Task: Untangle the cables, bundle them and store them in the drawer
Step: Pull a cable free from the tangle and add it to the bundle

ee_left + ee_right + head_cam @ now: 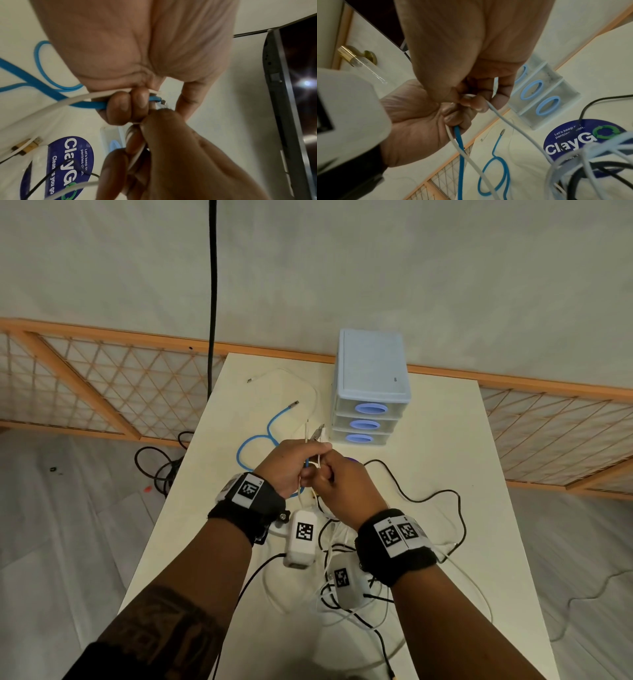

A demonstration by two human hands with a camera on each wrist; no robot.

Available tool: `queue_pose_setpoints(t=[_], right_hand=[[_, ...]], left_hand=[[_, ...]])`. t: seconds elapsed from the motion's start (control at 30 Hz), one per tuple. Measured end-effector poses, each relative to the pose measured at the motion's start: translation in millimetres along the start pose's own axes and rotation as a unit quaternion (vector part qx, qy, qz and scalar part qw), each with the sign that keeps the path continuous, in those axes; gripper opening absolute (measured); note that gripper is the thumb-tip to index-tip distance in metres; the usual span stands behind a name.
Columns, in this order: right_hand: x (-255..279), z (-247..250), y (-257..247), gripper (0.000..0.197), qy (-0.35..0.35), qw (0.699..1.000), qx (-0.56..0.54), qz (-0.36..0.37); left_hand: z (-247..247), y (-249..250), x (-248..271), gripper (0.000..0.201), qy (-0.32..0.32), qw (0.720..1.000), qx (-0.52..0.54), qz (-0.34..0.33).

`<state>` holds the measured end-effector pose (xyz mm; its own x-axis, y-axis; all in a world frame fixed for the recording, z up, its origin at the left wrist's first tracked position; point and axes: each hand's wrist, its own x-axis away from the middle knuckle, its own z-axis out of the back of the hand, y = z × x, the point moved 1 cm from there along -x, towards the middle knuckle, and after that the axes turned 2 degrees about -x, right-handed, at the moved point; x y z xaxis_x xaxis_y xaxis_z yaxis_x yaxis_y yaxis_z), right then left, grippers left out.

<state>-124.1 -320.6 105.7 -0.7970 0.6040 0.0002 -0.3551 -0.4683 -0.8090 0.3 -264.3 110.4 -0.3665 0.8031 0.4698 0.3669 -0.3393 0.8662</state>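
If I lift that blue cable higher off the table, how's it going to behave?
Probably floppy: the blue cable lies in loose loops on the table. Likely light, since the left hand grips it alongside a white cable. Its free end may drag.

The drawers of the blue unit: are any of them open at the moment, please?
All shut: the three drawer fronts sit flush in the drawer unit.

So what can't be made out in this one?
- Head view: where the white cable goes between the left hand and right hand; the knuckles cover it.
- Left wrist view: the plug tip, blurred.
- Drawers: contents unreadable in any view.
- Sticker text: crossed by cables.
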Motion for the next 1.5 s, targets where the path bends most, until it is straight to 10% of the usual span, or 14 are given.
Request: queue_pose_setpoints(t=[0.63, 0.87, 1.1, 1.23, 1.5], right_hand=[[25.4, -5.0, 13.5, 0.026, -0.021, 0.985, -0.124, -0.119], [19.6, -0.4, 19.3, 0.044, 0.020, 0.992, -0.007, -0.123], [5.0, 12.8, 5.8, 0.054, 0.161, 0.959, -0.154, -0.175], [0.0, 1.2, -2.2, 0.045, 0.130, 0.934, -0.278, -0.184], [10.4, -1.1, -4.2, 0.032, 0.004, 0.944, -0.293, -0.152]], left_hand=[[8.1, 26.1, -6.8, 0.029, 0.133, 0.981, 0.127, -0.057], [14.0, 36.6, 1.7, 0.038, 0.060, 0.998, 0.021, -0.028], [9.7, 24.5, 20.9, 0.057, 0.016, 0.970, -0.234, -0.056], [7.6, 16.6, 16.4, 0.057, 0.062, 0.934, -0.339, -0.090], [23.4, 38.0, 3.9, 0.046, 0.192, 0.962, -0.156, -0.115]])
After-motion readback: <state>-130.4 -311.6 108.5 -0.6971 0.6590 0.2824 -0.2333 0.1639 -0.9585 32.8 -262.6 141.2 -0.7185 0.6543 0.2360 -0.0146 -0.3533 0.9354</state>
